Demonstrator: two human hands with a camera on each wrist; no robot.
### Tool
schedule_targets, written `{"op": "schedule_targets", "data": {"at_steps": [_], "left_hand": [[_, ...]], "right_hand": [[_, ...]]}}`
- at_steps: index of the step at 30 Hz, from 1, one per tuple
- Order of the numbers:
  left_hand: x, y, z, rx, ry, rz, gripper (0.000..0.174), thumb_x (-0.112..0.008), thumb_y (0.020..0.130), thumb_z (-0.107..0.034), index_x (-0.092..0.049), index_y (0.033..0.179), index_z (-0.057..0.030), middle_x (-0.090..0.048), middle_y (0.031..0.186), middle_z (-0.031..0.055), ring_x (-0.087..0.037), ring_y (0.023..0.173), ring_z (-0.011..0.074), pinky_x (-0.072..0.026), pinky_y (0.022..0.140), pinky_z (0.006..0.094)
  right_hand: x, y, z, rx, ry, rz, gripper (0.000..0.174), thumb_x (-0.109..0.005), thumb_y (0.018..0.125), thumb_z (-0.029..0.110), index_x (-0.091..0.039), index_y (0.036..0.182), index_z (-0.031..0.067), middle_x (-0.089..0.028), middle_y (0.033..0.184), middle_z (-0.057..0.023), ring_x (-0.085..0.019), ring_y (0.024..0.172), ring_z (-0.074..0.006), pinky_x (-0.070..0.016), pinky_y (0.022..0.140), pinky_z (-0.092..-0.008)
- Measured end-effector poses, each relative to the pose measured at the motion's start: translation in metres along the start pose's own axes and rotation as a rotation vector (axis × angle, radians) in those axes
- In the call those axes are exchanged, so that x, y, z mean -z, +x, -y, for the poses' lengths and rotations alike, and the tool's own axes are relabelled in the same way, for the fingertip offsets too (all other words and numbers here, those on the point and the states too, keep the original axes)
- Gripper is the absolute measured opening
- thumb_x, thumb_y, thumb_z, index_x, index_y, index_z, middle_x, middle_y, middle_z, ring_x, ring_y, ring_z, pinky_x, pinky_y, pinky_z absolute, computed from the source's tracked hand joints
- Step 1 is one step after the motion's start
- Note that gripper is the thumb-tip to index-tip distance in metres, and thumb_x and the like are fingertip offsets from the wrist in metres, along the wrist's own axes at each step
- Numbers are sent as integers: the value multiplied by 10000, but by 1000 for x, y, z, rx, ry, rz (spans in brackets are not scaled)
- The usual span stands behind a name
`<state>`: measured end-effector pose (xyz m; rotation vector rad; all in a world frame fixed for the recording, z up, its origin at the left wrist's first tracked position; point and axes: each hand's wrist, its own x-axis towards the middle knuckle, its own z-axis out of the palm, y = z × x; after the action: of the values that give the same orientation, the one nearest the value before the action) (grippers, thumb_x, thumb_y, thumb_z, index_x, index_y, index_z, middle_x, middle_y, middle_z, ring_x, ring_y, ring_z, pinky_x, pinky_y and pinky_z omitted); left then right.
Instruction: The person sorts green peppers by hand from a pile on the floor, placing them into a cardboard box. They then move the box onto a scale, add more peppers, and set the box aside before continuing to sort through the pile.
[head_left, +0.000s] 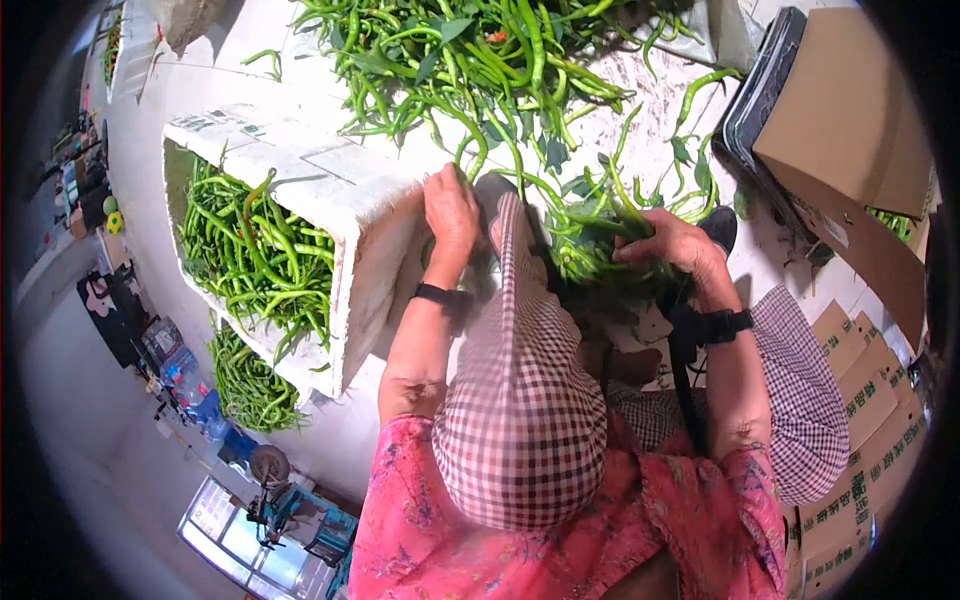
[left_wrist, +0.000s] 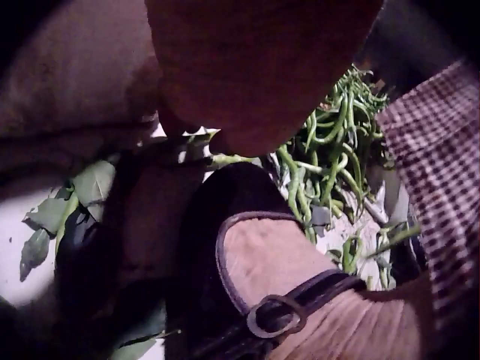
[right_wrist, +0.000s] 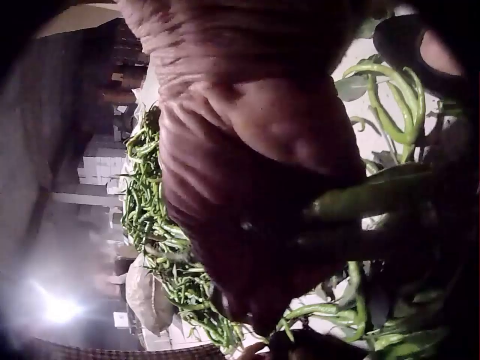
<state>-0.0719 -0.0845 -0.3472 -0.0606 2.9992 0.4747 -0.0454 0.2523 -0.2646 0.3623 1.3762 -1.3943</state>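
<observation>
My left hand (head_left: 452, 212) is beside the foam box, its curled fingers pinching a long green chili pepper (head_left: 480, 150) near the shoe. In the left wrist view that hand (left_wrist: 259, 75) is a dark shape above the shoe. My right hand (head_left: 672, 243) grips several green chili peppers (head_left: 590, 245) between the knees. One of these peppers (right_wrist: 375, 195) sticks out from the shaded palm in the right wrist view. Ahead lies a big heap of green chili peppers (head_left: 450, 60) with leaves. The white foam box (head_left: 290, 150), tipped on its side, holds many more peppers (head_left: 260, 250).
Loose peppers and leaves (head_left: 690, 160) litter the white floor around the shoes (left_wrist: 240, 195). A cardboard box (head_left: 840, 110) stands at the right, with flattened cartons (head_left: 880, 440) below it. Another pepper pile (head_left: 250, 380) lies beyond the foam box.
</observation>
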Motion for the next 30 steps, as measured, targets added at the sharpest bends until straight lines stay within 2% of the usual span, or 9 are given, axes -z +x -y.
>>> {"op": "schedule_targets", "data": {"at_steps": [3, 6, 9, 13, 16, 22, 25, 27, 30], "left_hand": [[-7, 3, -12, 91, 103, 84, 315, -622, 746, -24, -527, 1044, -52, -523, 937, 173, -537, 927, 388, -452, 776, 491], [-11, 6, 10, 238, -93, 160, 177, -649, 760, -105, -568, 900, -32, -559, 862, 191, -560, 847, 392, -454, 764, 475], [26, -6, 2, 168, -213, 152, 172, -621, 794, -138, -545, 876, -8, -566, 811, 187, -566, 777, 358, -447, 701, 442], [81, -12, -37, 314, -786, 123, 114, -554, 898, -128, -519, 909, -20, -498, 701, 15, -480, 634, 99, -424, 582, 278], [124, 22, -85, 347, -1049, 57, 105, -571, 915, -148, -531, 925, -51, -489, 685, -26, -418, 554, 45, -331, 478, 204], [52, 138, -140, 214, -838, -26, 402, -778, 748, -261, -566, 962, 5, -611, 793, 77, -571, 691, 173, -472, 639, 309], [-5, 157, -156, 113, -428, -244, 428, -761, 728, -238, -539, 975, 31, -636, 828, 207, -625, 744, 378, -482, 679, 451], [-14, 145, -154, 146, -525, -110, 359, -699, 755, -189, -526, 989, 20, -634, 821, 244, -621, 766, 429, -468, 696, 501], [25, 114, -156, 36, -861, 67, 291, -614, 824, -194, -536, 1034, -9, -628, 816, 185, -621, 753, 316, -480, 705, 406]], "right_hand": [[6, 4, 4, 127, 92, 39, 213, -714, 782, 117, -630, 950, 19, -637, 844, -36, -584, 728, -103, -469, 651, -243], [4, 1, 21, 412, 570, -53, 237, -678, 853, 193, -589, 988, 19, -599, 799, -24, -537, 649, -113, -432, 595, -243], [6, -1, 34, 444, 707, -189, 214, -672, 865, 189, -583, 978, 30, -605, 822, -37, -542, 674, -108, -438, 611, -246], [16, 12, 36, 537, 774, -271, 240, -668, 871, 172, -563, 1024, 20, -609, 866, -60, -554, 704, -109, -451, 632, -255], [15, 21, 43, 541, 799, -363, 241, -665, 873, 157, -557, 1032, 11, -616, 882, -72, -558, 701, -111, -465, 631, -254], [4, 41, 45, 536, 756, -434, 224, -662, 871, 157, -563, 1002, 5, -612, 877, -86, -551, 722, -119, -463, 649, -259], [-3, 40, 47, 523, 663, -402, 216, -658, 871, 164, -563, 987, 9, -597, 860, -77, -543, 733, -122, -452, 658, -261], [-8, 41, 44, 521, 671, -391, 224, -659, 861, 180, -562, 977, 14, -584, 848, -68, -538, 736, -124, -442, 661, -256], [-1, 42, 36, 488, 651, -449, 242, -656, 842, 200, -564, 980, 23, -586, 831, -56, -531, 695, -115, -436, 649, -244]]}}
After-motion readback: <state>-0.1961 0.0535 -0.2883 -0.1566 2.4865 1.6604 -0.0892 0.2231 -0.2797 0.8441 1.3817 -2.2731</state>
